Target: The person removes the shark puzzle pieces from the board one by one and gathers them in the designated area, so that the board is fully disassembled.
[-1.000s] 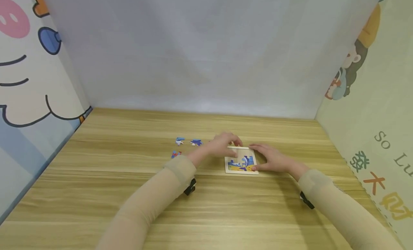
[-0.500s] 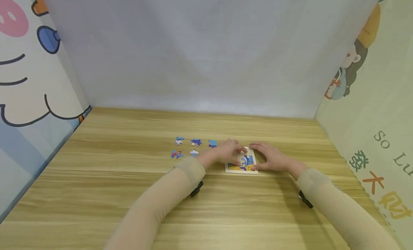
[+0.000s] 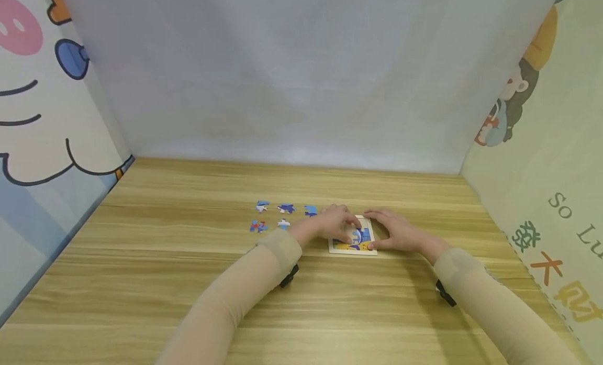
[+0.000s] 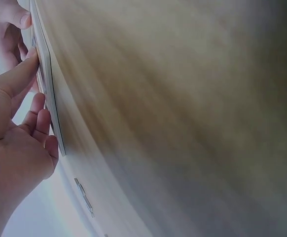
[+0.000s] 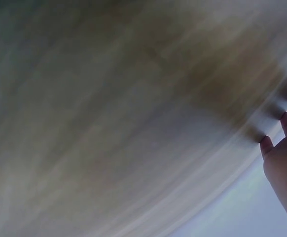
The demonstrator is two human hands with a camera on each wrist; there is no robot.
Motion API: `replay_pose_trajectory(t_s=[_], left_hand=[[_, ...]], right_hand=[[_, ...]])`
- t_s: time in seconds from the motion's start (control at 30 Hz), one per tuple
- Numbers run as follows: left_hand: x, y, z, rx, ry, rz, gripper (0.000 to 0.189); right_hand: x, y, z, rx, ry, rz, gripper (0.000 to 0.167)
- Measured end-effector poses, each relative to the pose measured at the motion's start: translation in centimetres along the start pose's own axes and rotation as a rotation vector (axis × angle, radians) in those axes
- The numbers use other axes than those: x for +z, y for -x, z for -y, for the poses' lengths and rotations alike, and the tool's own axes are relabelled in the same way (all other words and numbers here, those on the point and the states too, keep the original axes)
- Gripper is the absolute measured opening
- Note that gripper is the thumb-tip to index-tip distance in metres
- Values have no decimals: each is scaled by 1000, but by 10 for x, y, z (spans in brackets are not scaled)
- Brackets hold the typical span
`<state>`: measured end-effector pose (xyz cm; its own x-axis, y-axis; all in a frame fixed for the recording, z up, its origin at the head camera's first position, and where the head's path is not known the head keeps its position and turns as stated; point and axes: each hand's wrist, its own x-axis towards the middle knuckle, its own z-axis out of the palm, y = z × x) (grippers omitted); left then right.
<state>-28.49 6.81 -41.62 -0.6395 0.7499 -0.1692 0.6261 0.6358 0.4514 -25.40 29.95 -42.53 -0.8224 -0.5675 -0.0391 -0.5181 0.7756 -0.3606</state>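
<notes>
One frame (image 3: pixel 350 252) lies flat, long axis unclear.

The wrist views are dim, their tabletop (image 5: pixel 109 123) apparently blurred.

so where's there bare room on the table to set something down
The wooden table is bare left of the loose puzzle pieces, behind them up to the pale backdrop, and before the puzzle frame, between the sleeves. It's crowded at the frame, around the left grip and right grip, and among the pieces.
</notes>
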Motion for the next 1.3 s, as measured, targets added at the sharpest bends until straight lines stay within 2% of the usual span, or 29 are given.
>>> replay_pose_trajectory(t_s=[0.4,0.7,1.3], left_hand=[[2,-5,1,42,89,-78,41],[5,-6,-2,82,171,-116,25],[5,-11,-8,78,138,-149,21]], right_hand=[[2,-1,-1,-13,-1,-4,82],[4,-1,0,-13,-6,8,80],[2,0,-2,-23,-32,-3,79]])
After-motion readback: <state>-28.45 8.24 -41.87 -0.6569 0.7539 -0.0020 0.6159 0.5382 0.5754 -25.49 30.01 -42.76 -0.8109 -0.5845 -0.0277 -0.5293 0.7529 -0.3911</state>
